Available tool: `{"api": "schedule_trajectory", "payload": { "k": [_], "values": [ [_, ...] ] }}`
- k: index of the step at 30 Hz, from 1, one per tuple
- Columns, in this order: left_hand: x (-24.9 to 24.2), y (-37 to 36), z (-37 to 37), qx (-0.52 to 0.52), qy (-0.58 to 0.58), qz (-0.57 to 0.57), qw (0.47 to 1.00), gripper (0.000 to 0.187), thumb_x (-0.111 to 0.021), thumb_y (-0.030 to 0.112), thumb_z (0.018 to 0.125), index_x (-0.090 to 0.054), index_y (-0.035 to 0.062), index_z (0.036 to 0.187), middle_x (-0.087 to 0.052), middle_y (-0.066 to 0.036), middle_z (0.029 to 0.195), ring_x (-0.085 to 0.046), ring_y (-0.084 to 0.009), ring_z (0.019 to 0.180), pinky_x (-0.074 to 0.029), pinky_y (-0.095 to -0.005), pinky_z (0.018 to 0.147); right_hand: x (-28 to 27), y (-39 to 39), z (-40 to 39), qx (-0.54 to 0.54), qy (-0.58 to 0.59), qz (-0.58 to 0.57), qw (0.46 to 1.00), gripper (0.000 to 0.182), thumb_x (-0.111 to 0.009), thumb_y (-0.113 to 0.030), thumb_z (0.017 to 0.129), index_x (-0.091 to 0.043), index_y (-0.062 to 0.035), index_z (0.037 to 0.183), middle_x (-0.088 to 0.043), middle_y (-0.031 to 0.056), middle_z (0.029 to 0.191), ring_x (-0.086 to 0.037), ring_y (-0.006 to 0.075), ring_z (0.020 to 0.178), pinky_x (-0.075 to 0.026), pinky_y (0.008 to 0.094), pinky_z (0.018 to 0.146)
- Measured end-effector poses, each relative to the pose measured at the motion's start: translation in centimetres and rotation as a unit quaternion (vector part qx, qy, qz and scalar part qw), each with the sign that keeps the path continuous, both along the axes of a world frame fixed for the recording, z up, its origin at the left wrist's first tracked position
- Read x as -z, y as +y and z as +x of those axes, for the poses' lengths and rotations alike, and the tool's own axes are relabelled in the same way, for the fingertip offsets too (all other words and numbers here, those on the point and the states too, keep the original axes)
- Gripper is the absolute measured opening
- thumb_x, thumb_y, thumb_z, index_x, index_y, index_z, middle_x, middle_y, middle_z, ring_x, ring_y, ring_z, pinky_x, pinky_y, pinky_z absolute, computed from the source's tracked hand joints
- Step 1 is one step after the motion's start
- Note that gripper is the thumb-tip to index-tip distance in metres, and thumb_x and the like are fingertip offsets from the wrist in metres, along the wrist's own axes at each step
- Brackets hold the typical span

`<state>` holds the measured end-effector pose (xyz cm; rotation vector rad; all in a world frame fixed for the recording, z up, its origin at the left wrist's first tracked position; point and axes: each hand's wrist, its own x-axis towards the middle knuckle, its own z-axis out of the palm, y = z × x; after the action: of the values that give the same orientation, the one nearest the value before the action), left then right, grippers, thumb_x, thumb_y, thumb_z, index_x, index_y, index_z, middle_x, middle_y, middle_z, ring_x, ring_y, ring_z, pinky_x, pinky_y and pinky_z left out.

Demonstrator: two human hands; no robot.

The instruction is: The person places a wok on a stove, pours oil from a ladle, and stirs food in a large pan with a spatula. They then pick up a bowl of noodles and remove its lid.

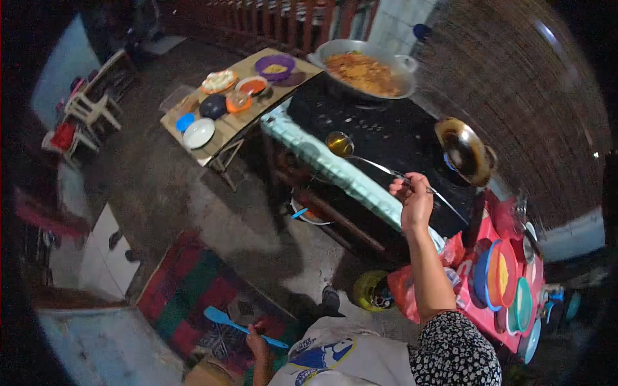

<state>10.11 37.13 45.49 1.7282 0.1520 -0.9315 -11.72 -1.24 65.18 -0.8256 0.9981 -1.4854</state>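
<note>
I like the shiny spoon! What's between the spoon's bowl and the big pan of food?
Only bare black stovetop lies between the ladle, held in the right hand, and the big pan, as the head view shows.

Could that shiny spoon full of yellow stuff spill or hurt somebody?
It might. The right hand holds the ladle far out by the handle's end, and its bowl looks full of oil, so a tilt could drip it onto the black stove top. The small wok sits tilted near the stove's edge and could slide. The left hand is busy holding a blue spatula, so it cannot steady anything.
</note>
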Motion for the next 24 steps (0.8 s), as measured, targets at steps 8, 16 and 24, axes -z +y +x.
{"api": "schedule_trajectory", "payload": {
  "k": [8, 16, 24],
  "values": [
    [-2.4, -3.6, -0.3, 0.112, -0.089, 0.003, 0.99, 0.053, -0.031, 0.044, 0.084, -0.059, -0.0008, 0.083, -0.057, -0.009, 0.073, -0.05, -0.0158, 0.062, -0.04, -0.0311, 0.06, -7.3, -1.3, -13.0, 0.133, 0.059, -0.094, 0.985, 0.016, -0.039, -0.015, 0.082, -0.043, -0.0003, 0.084, -0.053, 0.0139, 0.067, -0.055, 0.0202, 0.055, -0.046, 0.0303, 0.051],
    [1.2, -4.8, 0.3, 0.122, -0.118, -0.035, 0.985, 0.047, -0.036, 0.044, 0.083, -0.059, 0.0025, 0.08, -0.056, -0.007, 0.073, -0.048, -0.0152, 0.062, -0.039, -0.0292, 0.059, -4.1, -1.7, -21.9, 0.243, 0.298, -0.088, 0.919, 0.015, -0.041, -0.018, 0.084, -0.045, -0.0042, 0.088, -0.052, 0.0046, 0.07, -0.053, 0.012, 0.06, -0.043, 0.0238, 0.055],
    [1.6, -5.0, 0.1, 0.093, -0.079, -0.046, 0.991, 0.044, -0.039, 0.042, 0.083, -0.057, 0.0024, 0.083, -0.052, -0.006, 0.07, -0.046, -0.0152, 0.061, -0.037, -0.0288, 0.058, -1.8, -0.9, -23.2, 0.286, 0.547, -0.13, 0.776, 0.012, -0.041, -0.011, 0.083, -0.046, -0.0015, 0.089, -0.055, 0.014, 0.072, -0.058, 0.0219, 0.06, -0.044, 0.0306, 0.056]
  ]
}}
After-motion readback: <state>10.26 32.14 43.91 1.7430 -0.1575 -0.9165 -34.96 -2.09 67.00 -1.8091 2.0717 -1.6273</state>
